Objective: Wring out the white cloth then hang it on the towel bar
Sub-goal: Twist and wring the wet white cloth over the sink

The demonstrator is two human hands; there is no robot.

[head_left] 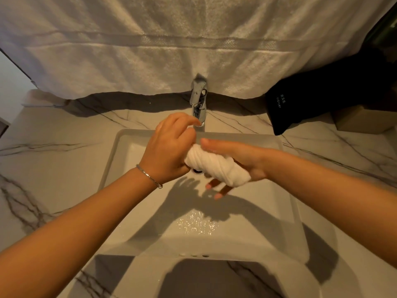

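The white cloth (217, 165) is twisted into a tight roll and held over the sink basin (133, 160). My left hand (169, 147) grips its left end, with a thin bracelet on that wrist. My right hand (238, 155) holds the right end from underneath; its thumb lies straight along the top and its fingertips show below the roll. The towel bar itself is hidden from view.
A chrome faucet (198, 102) stands behind the basin. A large white towel (171, 44) hangs across the back. A black bag (318, 100) and a brown box (365, 119) sit on the marble counter (53, 136) at the right. Water drops glint on the basin floor.
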